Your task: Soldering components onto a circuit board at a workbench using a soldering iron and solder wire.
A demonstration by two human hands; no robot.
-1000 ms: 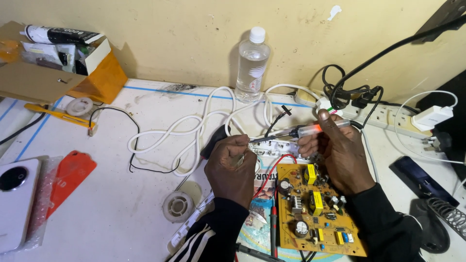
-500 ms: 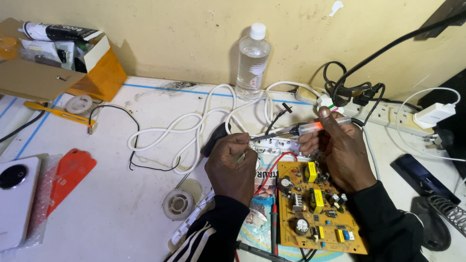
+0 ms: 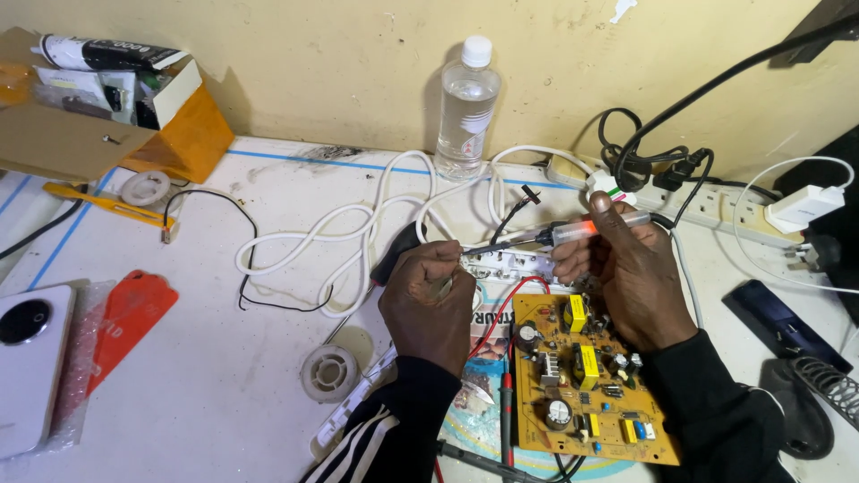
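My right hand (image 3: 631,273) grips a soldering iron (image 3: 582,231) with a clear orange handle, its dark tip pointing left. My left hand (image 3: 429,300) is closed and pinches something small right at that tip; what it is I cannot tell. Both hands meet over a white strip-shaped part (image 3: 514,264) on the table. Just below my right hand lies a yellow circuit board (image 3: 582,394) with capacitors and yellow transformers. A red wire (image 3: 495,313) curves from the board toward my left hand.
A water bottle (image 3: 465,107) stands by the wall, behind a looped white cable (image 3: 358,224). A power strip (image 3: 716,206) with plugs lies at the right. A solder reel (image 3: 328,373), a red-tipped probe (image 3: 506,402), a cardboard box (image 3: 89,107) and a coil stand (image 3: 819,385) surround the work.
Both hands stay together at the iron's tip with almost no movement. Only the view shifts slightly.
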